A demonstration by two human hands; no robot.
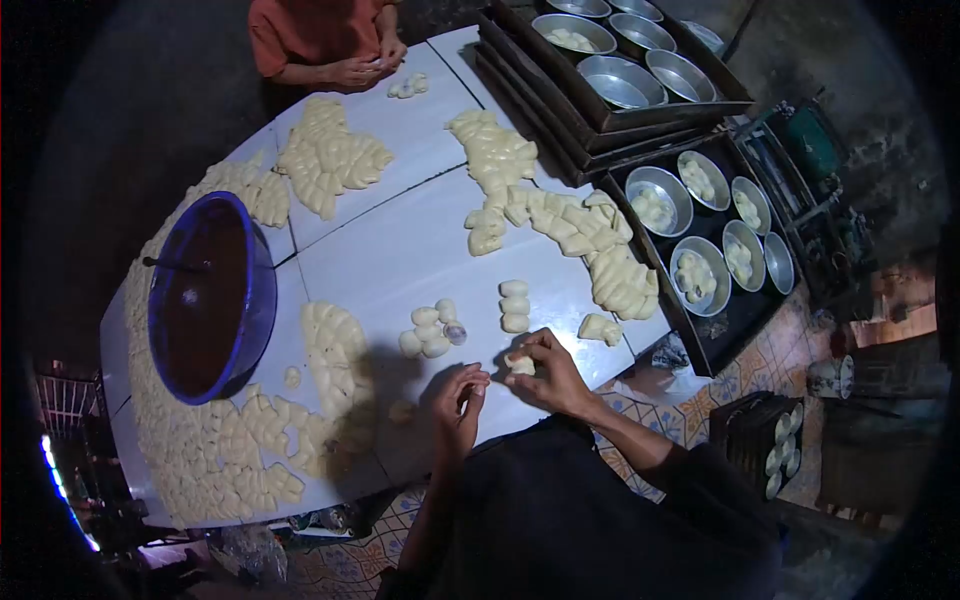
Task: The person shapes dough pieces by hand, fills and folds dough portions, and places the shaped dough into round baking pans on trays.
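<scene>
While my right hand [553, 376] pinches 1 dough piece [521, 366], I can't tell whether my half-curled left hand [461, 402] holds anything; 3 dough rolls [515, 306] lie just beyond the pinch.

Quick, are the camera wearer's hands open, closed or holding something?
Left hand: fingers curled; cannot tell whether it holds anything.
Right hand: closed on a small dough piece.

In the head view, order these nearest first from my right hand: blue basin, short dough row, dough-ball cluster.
1. Short dough row: just ahead of your right hand.
2. Dough-ball cluster: left of that row.
3. Blue basin: far left.
</scene>
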